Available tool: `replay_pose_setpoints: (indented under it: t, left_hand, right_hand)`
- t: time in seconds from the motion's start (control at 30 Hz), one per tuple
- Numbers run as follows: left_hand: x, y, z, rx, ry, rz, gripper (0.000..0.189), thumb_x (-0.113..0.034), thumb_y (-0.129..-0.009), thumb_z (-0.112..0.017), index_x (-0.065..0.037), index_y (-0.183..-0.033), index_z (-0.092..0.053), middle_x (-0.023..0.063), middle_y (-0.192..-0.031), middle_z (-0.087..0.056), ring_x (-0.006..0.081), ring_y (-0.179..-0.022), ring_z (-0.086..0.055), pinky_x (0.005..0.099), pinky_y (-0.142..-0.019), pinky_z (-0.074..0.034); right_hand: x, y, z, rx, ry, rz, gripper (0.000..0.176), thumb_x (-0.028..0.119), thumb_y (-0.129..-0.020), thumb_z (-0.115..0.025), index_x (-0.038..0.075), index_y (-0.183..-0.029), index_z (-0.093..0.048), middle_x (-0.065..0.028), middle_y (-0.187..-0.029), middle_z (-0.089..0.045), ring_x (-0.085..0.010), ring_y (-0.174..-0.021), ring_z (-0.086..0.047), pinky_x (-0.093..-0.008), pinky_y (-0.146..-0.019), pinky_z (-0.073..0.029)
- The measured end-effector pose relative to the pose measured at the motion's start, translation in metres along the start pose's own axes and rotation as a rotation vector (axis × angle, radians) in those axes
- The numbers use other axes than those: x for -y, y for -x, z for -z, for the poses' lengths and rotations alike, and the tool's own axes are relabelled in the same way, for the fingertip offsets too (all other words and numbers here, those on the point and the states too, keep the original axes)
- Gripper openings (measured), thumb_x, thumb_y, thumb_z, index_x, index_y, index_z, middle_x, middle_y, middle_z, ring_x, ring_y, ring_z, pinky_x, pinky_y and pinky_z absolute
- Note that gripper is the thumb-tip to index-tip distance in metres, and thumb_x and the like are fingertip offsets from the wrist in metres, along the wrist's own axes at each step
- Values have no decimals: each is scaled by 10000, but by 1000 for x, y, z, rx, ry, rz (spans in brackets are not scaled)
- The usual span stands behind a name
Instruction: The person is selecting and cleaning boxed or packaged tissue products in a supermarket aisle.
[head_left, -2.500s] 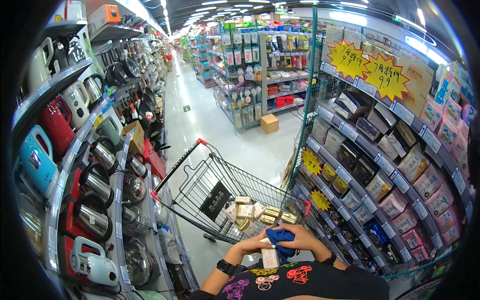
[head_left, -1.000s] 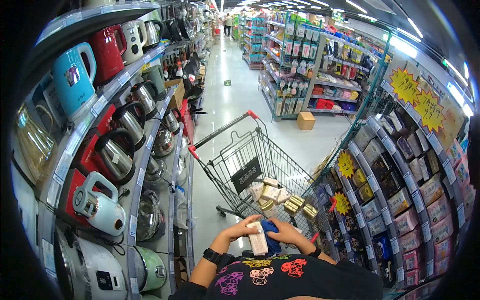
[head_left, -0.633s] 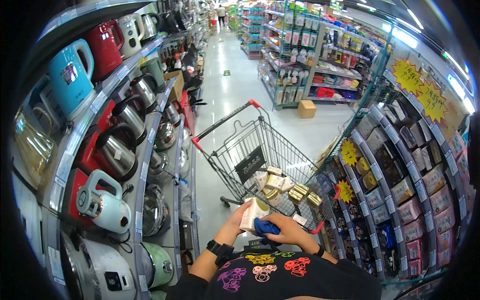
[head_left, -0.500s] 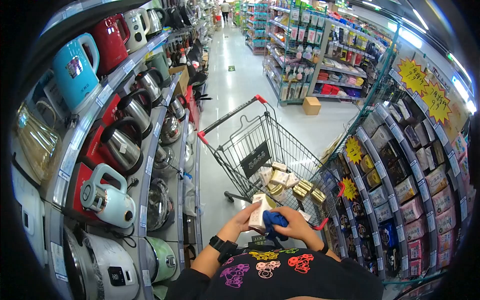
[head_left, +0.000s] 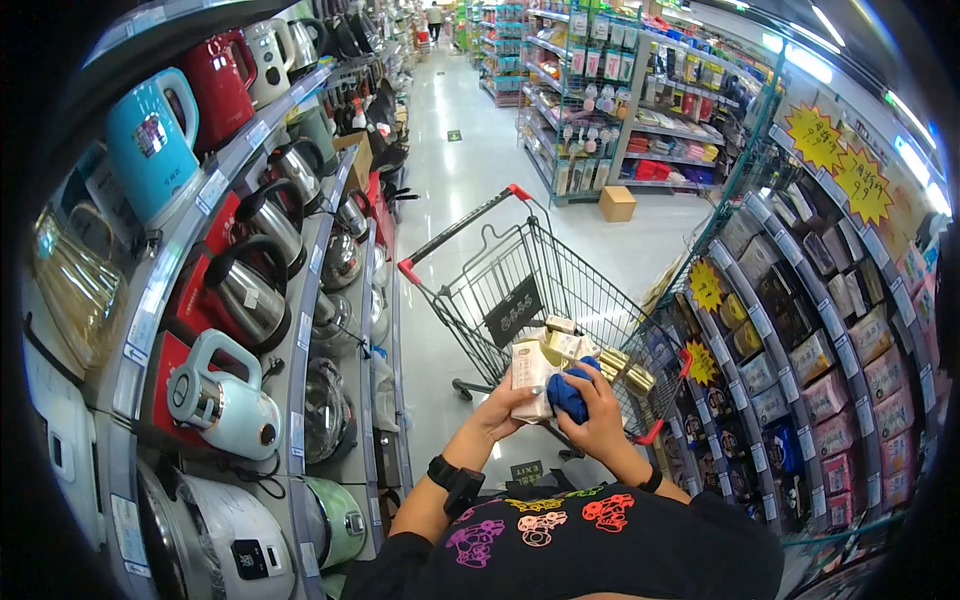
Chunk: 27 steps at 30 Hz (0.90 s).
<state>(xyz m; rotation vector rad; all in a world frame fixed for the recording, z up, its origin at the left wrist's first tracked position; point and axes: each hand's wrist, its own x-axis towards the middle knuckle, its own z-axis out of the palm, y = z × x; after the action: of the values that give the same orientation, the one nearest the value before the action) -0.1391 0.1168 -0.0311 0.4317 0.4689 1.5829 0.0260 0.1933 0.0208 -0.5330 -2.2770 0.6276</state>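
Note:
My left hand [head_left: 498, 408] is closed around the lower left side of a white box [head_left: 531, 372] with printing on its face. A bunched blue cloth [head_left: 568, 396] is gripped in my right hand [head_left: 600, 418], right up against the box's right side. Both hands are over the near end of a wire shopping cart [head_left: 513, 312]. Inside the cart lie several cream packs [head_left: 566, 344] and gold-wrapped packs [head_left: 640, 379], partly hidden by the box and my hands.
Kettles, such as a pale blue one [head_left: 222, 395] and a bright blue one [head_left: 155, 143], line the left shelf. Packaged goods [head_left: 825, 400] fill the right rack. A cardboard box [head_left: 617, 204] sits on the floor ahead. Far down the aisle is a person [head_left: 434, 20].
Both hands have risen and gone forward with the white box and blue cloth. The box now shows more of its front, and the cloth is bunched more tightly.

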Motion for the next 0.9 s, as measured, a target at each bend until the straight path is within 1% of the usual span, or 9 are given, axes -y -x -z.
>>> replay_pose_setpoints:
  t: [0.03, 0.13, 0.3, 0.47, 0.6, 0.7, 0.8, 0.83, 0.9]
  left_hand:
    - [-6, 3, -11, 3, -2, -26, 753, -112, -758, -668, -89, -1371, -229, 114, -1290, -436, 252, -1144, -505, 384, -908, -482]
    - [-13, 6, -21, 62, 37, -33, 753, -141, -761, -676, -77, -1366, -233, 123, -1289, -439, 246, -1158, -494, 383, -924, -469]
    - [-12, 10, -23, 7, 11, -106, 641, -157, -813, -616, -19, -1343, -282, 141, -1274, -461, 265, -1155, -495, 368, -964, -432]
    - [-15, 7, -19, -5, 36, -145, 610, -157, -815, -599, -2, -1327, -305, 158, -1255, -479, 273, -1125, -520, 375, -950, -445]
    - [-25, 12, -26, -23, -46, -145, 676, -181, -772, -628, 8, -1331, -299, 167, -1261, -476, 275, -1129, -520, 388, -945, -449]
    - [-30, 17, -37, 18, -133, -181, 723, -233, -745, -647, 0, -1340, -309, 184, -1280, -466, 325, -1151, -497, 454, -971, -415]
    - [-27, 22, -24, 60, -121, -182, 696, -301, -795, -623, -17, -1350, -314, 188, -1303, -451, 352, -1168, -478, 486, -980, -398]
    - [-27, 24, -28, 56, -81, -171, 682, -318, -815, -607, -21, -1353, -310, 185, -1309, -446, 353, -1171, -476, 487, -981, -396]
    - [-22, 25, -29, 47, -22, -136, 662, -319, -844, -586, -24, -1360, -295, 177, -1312, -442, 329, -1176, -474, 465, -977, -402]
  right_hand:
    - [5, -1, 3, -13, 14, 53, 486, 124, -628, -684, 114, -1101, -573, -158, -1171, -500, -365, -994, -527, -428, -851, -448]
    - [13, 1, 8, 14, -5, 133, 542, 89, -585, -700, 115, -1108, -561, -152, -1158, -507, -358, -986, -514, -433, -858, -428]
    - [23, -1, 16, 56, 4, 360, 533, 90, -547, -724, 169, -1065, -623, -120, -1135, -525, -329, -926, -516, -411, -792, -425]
    - [24, -7, 18, 49, 3, 389, 596, 127, -549, -729, 215, -1124, -599, -80, -1180, -504, -336, -973, -496, -433, -848, -438]
    - [18, -15, 21, -57, 4, 284, 591, 77, -542, -708, 190, -1111, -590, -96, -1195, -493, -350, -1014, -486, -422, -879, -426]
    - [12, -13, 20, -153, -147, 144, 553, 71, -591, -694, 142, -1124, -565, -126, -1152, -508, -332, -1015, -499, -409, -886, -421]
    - [-11, 3, 6, -205, -320, -152, 526, 81, -642, -683, 103, -1146, -535, -137, -1109, -523, -275, -1026, -518, -388, -894, -416]
    - [-19, 9, 0, -146, -488, -318, 513, 118, -728, -670, 81, -1202, -479, -113, -1105, -532, -212, -1033, -526, -348, -903, -424]
    - [-26, 14, -4, -55, -1032, -548, 523, 149, -777, -654, 71, -1244, -433, -92, -1131, -524, -186, -1047, -520, -330, -909, -429]
